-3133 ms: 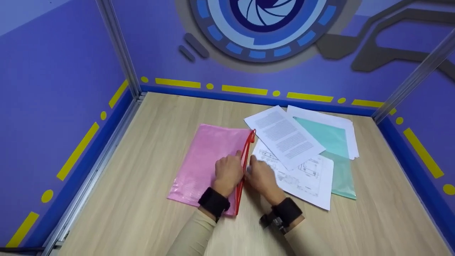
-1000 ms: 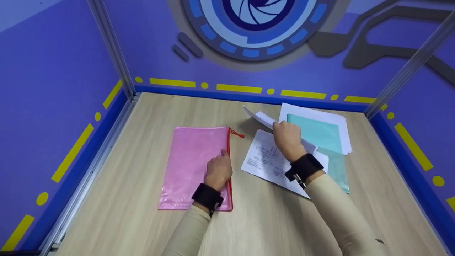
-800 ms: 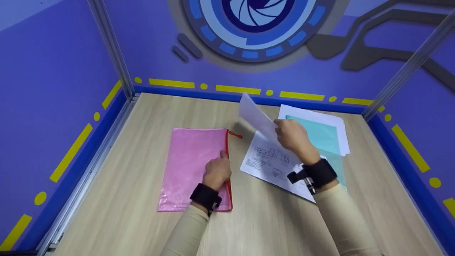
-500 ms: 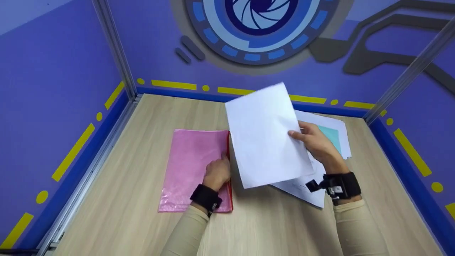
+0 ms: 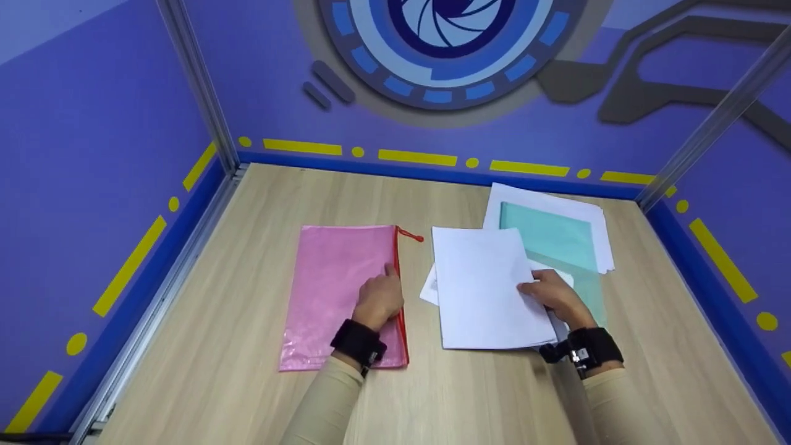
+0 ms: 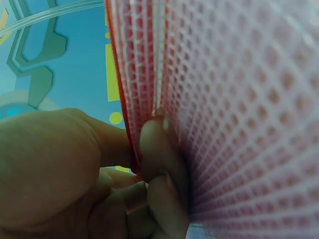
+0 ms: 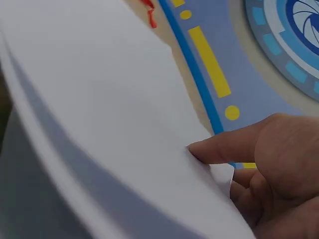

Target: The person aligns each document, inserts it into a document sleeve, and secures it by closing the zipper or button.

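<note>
On the left of the table lies a pink mesh zip pouch [image 5: 327, 278] with a red-trimmed edge and a red pull cord [image 5: 413, 235]. My left hand [image 5: 378, 300] pinches that edge; in the left wrist view its thumb and fingers [image 6: 162, 144] grip the mesh beside the zip track. My right hand [image 5: 554, 296] holds white paper [image 5: 479, 284] by its right side, thumb on the blank upper face, other fingers underneath. More than one paper edge shows in the right wrist view, the paper [image 7: 99, 99] bowing slightly. It covers most of a printed sheet [image 5: 427, 290].
A translucent green pouch [image 5: 550, 232] lies behind my right hand, on top of more white sheets [image 5: 602, 247]. Purple panels [image 5: 426, 130] wall in the wooden table [image 5: 247, 247] at the back and sides, with metal posts [image 5: 207, 86] at the corners.
The pouch has shifted left and my right hand has left it. That hand has picked up the printed paper, turned its blank side up and brought it down nearer me. My left hand stays on the pouch.
</note>
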A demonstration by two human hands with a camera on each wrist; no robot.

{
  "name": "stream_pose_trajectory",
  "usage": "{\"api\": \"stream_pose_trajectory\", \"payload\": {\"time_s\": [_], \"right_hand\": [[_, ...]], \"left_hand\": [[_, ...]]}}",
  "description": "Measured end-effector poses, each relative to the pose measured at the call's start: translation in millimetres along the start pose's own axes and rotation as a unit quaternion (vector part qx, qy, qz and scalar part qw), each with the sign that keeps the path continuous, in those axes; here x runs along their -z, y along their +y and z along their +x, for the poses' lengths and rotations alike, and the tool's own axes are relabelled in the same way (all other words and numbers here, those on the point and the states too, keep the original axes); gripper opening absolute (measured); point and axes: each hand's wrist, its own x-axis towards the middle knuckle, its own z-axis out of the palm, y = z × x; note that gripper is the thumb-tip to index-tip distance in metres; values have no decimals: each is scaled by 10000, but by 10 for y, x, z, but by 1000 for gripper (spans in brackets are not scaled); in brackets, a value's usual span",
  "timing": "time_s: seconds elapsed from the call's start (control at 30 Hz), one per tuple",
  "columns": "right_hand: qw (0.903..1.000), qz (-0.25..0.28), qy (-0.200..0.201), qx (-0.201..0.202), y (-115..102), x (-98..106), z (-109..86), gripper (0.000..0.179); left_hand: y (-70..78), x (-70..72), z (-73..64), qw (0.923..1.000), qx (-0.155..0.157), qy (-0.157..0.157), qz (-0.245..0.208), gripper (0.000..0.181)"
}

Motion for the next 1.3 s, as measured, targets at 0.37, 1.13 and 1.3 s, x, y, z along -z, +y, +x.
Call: {"api": "stream_pose_trajectory", "payload": {"time_s": [0.37,1.13,1.3], "right_hand": [[9961,719,306,414,29,-82,-147,49],[9760,2155,-116,282,26,-342,-304,54],[9778,2041,-305,361,54,-400,-285,51]], "left_hand": [[-27,-40,-27,9952,-518,784,260,51],[29,148,-26,9835,-583,1692,-284,17],[64,183,-40,9834,-511,1707,-354,26]]}}
